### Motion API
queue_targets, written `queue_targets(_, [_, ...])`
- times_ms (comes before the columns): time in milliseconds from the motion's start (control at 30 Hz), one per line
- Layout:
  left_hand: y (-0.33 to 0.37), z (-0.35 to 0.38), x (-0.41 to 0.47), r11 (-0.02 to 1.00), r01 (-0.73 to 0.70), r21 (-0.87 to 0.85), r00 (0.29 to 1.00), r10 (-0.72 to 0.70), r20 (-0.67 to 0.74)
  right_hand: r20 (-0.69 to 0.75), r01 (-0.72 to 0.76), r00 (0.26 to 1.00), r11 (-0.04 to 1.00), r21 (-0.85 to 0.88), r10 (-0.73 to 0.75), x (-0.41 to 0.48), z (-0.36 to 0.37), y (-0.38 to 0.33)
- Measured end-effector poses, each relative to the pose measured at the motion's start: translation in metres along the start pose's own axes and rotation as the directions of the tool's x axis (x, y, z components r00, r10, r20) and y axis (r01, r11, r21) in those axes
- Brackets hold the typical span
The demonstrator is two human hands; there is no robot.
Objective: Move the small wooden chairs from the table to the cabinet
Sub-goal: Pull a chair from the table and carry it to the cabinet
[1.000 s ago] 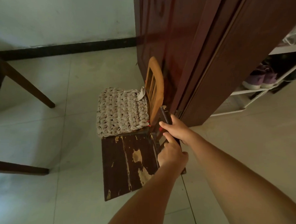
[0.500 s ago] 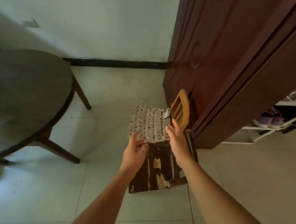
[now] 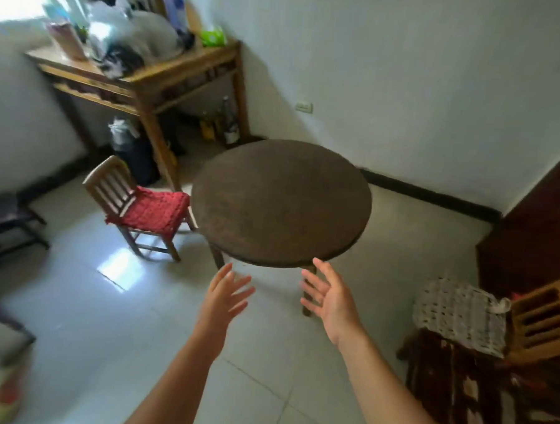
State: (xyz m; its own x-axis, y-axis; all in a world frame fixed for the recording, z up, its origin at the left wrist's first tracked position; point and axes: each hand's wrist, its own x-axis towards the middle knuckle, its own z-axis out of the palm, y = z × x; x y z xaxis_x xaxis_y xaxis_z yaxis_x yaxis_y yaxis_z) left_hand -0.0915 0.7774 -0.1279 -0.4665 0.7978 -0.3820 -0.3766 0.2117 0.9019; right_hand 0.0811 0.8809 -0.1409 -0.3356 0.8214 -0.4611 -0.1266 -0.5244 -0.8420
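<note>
A small wooden chair with a red knitted cushion point(image 3: 149, 210) stands on the floor at the left side of the round dark table point(image 3: 280, 202). Two more small chairs stand at the lower right beside the dark red cabinet point(image 3: 537, 231): a light wooden one with a beige knitted cushion point(image 3: 461, 313) and a dark worn one point(image 3: 467, 387) in front of it. My left hand point(image 3: 225, 293) and my right hand point(image 3: 329, 295) hover over the floor just before the table's near edge, fingers spread, holding nothing.
A tall wooden side table point(image 3: 143, 75) piled with bags and bottles stands in the far left corner, with bottles point(image 3: 225, 124) on the floor beneath it. A dark stool point(image 3: 5, 220) sits at the left edge. Pale floor tiles lie between me and the round table.
Both hands let go of the dark chair by the cabinet and now hang free. My view swung left, from the cabinet to the round table and the red-cushioned chair.
</note>
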Motion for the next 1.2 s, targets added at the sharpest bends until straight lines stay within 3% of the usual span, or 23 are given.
queue_targets(233, [0.077, -0.198, 0.018, 0.994, -0.086, -0.067, 0.981, 0.072, -0.181, 0.266, -0.012, 0.961, 0.976, -0.216, 0.071, 0.025, 0.210, 0.036])
queue_targets(333, [0.106, -0.274, 0.039, 0.989, -0.114, -0.091, 0.958, 0.086, -0.274, 0.304, 0.002, 0.949, 0.963, -0.270, 0.083, 0.052, 0.287, 0.035])
queue_targets(567, [0.188, -0.427, 0.132, 0.991, -0.127, 0.031, 0.921, 0.130, -0.366, 0.361, 0.028, 0.929, 0.956, -0.293, 0.083, 0.152, 0.452, 0.040])
queue_targets(900, [0.299, -0.576, 0.290, 0.980, -0.086, 0.181, 0.942, 0.140, -0.307, 0.331, 0.028, 0.939, 0.943, -0.330, 0.088, 0.271, 0.644, 0.028])
queue_targets(1200, [0.367, -0.680, 0.473, 0.942, -0.018, 0.335, 0.992, 0.059, -0.111, 0.114, -0.030, 0.991, 0.963, -0.269, 0.063, 0.381, 0.761, 0.047])
